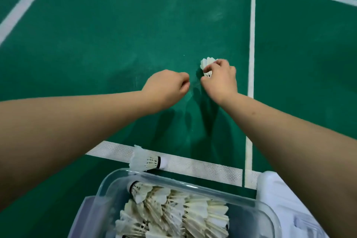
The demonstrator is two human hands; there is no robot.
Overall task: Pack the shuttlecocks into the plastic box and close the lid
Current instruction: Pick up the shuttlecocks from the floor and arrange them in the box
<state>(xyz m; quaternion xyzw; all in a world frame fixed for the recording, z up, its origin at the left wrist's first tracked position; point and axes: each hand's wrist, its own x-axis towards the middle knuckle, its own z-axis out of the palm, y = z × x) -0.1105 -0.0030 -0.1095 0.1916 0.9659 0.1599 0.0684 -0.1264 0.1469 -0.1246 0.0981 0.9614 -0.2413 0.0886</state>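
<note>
Both my arms reach out over the green court floor. My right hand (221, 81) is closed around a white feather shuttlecock (207, 63), whose feathers stick out above my fingers. Just left of it, my left hand (166, 89) has its fingers curled in; nothing shows in it. Another shuttlecock (146, 160) lies on its side on the white line, close to the far rim of the clear plastic box (249, 202). That box sits at the bottom centre, open, with several shuttlecocks (179, 208) piled inside.
A white plastic piece (278, 189), maybe the lid, lies right of the box under my right forearm. White court lines (252, 44) cross the green floor (116, 35).
</note>
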